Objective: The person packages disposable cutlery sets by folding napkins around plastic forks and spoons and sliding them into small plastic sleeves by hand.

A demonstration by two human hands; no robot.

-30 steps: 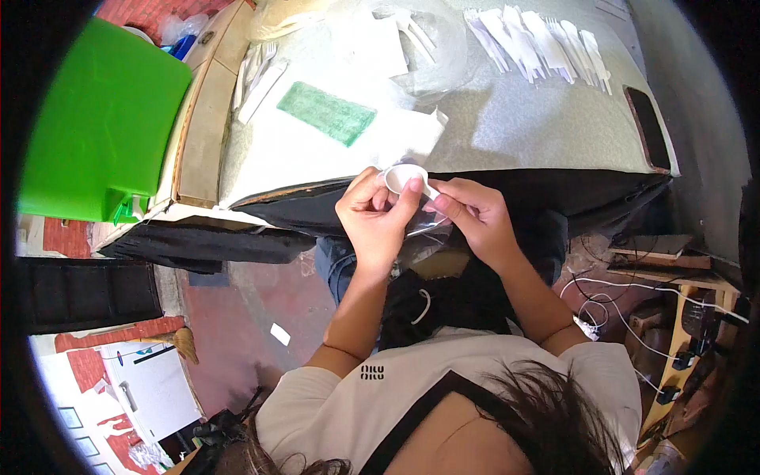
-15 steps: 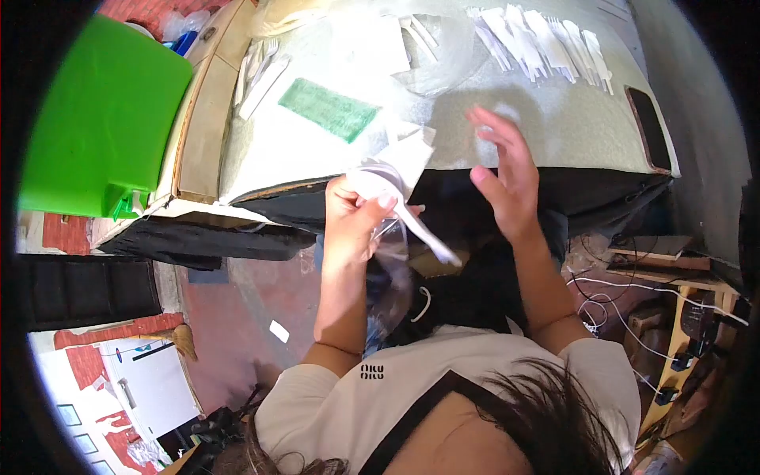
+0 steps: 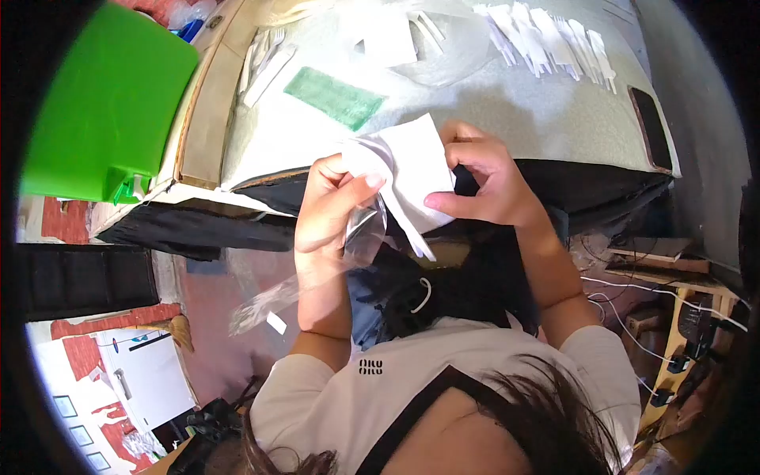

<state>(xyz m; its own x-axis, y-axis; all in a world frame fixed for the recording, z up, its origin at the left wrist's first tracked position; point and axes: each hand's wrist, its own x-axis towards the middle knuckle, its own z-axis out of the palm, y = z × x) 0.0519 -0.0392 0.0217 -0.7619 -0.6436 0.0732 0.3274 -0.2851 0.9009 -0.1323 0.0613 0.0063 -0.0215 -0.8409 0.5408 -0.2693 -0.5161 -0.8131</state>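
White plastic cutlery is in my left hand, with its handles pointing down to the right. Against it lies a folded white napkin, also pressed by the left thumb. My right hand grips the napkin's right edge between thumb and fingers. A clear plastic wrapper hangs below my left hand and trails to the lower left. Beyond my hands, a green rectangular cloth lies flat on the table.
Wrapped cutlery lies in a row at the back right, near a dark phone. Loose cutlery is at the back left, beside a green container. More napkins lie at the back.
My right hand has left the cutlery, swung out to the right and come back to grasp the napkin. The napkin now stands upright against the cutlery in my left hand, and the wrapper trails further left.
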